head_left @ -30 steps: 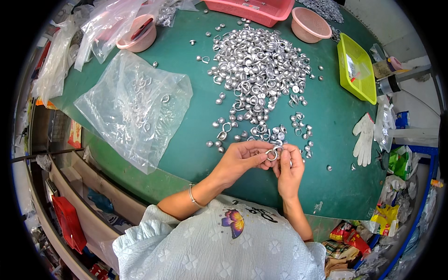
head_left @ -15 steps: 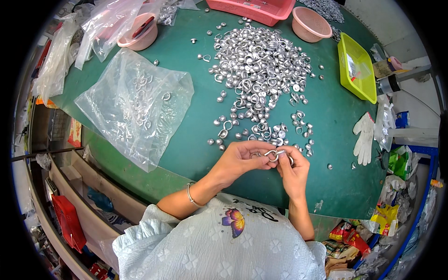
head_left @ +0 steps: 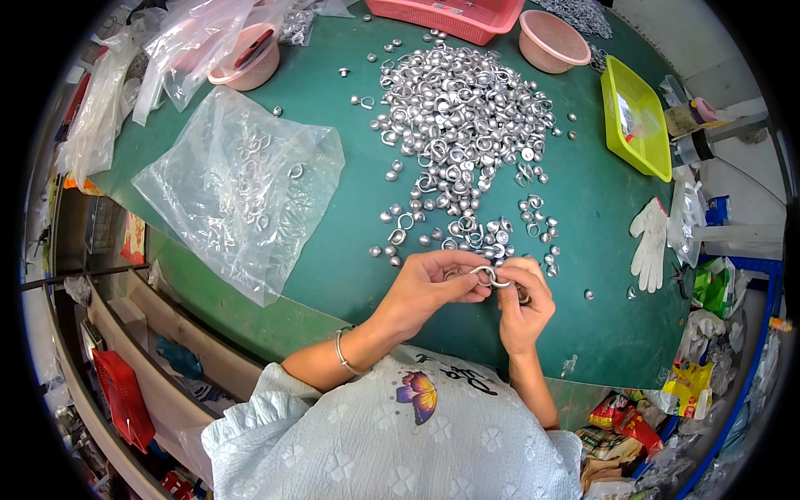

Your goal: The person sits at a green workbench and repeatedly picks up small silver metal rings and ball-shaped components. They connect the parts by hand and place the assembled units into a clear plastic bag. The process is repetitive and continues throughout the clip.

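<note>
Close to the table's near edge, my left hand [head_left: 427,287] pinches a silvery open metal ring [head_left: 482,272] between thumb and fingers. My right hand [head_left: 525,307] is closed on a second curved metal ring [head_left: 498,282], which meets the first one; whether they are linked is too small to tell. Another bit of curved metal shows within the fingers of each hand. Just beyond my fingers begins a large pile of silvery rings and domed metal caps [head_left: 462,125], with several loose pieces around it.
To the left a clear plastic bag [head_left: 242,192] with metal rings lies on the green table [head_left: 358,192]. Pink baskets [head_left: 554,46] stand at the back, a yellow-green basket [head_left: 635,117] at the right. A white glove [head_left: 648,247] rests near the right edge.
My right hand has turned slightly and its fingers have curled in. The curved rings between my hands show more openly now. The table things have not moved.
</note>
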The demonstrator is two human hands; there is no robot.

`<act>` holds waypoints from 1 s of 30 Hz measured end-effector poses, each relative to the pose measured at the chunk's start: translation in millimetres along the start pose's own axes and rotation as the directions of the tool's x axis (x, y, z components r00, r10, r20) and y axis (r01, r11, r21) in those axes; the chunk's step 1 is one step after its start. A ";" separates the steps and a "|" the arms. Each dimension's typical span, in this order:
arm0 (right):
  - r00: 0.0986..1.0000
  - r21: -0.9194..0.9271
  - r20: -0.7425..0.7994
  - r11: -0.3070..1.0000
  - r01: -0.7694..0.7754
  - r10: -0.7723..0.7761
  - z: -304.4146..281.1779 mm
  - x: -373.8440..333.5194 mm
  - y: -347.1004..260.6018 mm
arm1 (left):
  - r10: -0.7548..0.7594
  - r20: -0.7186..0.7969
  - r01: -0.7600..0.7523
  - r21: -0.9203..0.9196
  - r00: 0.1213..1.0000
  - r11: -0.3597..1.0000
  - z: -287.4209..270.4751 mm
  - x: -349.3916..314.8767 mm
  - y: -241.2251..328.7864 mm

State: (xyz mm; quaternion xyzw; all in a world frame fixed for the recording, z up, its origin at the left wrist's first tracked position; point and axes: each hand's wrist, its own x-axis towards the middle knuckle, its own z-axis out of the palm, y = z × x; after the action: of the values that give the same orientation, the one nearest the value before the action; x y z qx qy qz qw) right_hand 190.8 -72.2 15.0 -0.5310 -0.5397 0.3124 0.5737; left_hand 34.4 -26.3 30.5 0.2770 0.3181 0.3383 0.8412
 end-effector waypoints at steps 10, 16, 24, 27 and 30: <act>0.952 0.300 0.118 0.904 -0.304 0.281 -0.5 -1.6 -20.7 | 0.275 0.010 -0.273 0.166 0.961 0.948 -5.6 3.3 -13.3; 0.907 0.424 0.012 0.820 -0.385 0.420 3.5 -5.5 -20.4 | 0.309 0.031 -0.307 0.249 0.951 0.919 2.2 -2.6 -12.8; 0.963 0.080 -0.034 0.961 -0.266 0.269 4.5 -7.6 -18.4 | 0.247 0.002 -0.243 0.198 0.969 0.950 -2.5 0.7 -19.9; 0.951 0.136 -0.008 0.942 -0.306 0.310 4.4 -7.6 -19.0 | 0.202 -0.021 -0.195 0.179 0.979 0.964 -5.3 0.9 -20.1; 0.958 0.084 0.000 0.954 -0.287 0.288 4.0 -5.8 -19.2 | 0.307 -0.050 -0.287 0.234 0.950 0.929 1.6 -1.2 -23.6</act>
State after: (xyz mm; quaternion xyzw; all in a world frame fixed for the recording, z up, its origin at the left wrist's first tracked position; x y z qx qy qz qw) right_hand 181.6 -81.1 30.9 -0.5814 -0.4400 0.4113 0.5469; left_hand 44.2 -42.2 15.8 0.4001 0.3443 0.4354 0.7293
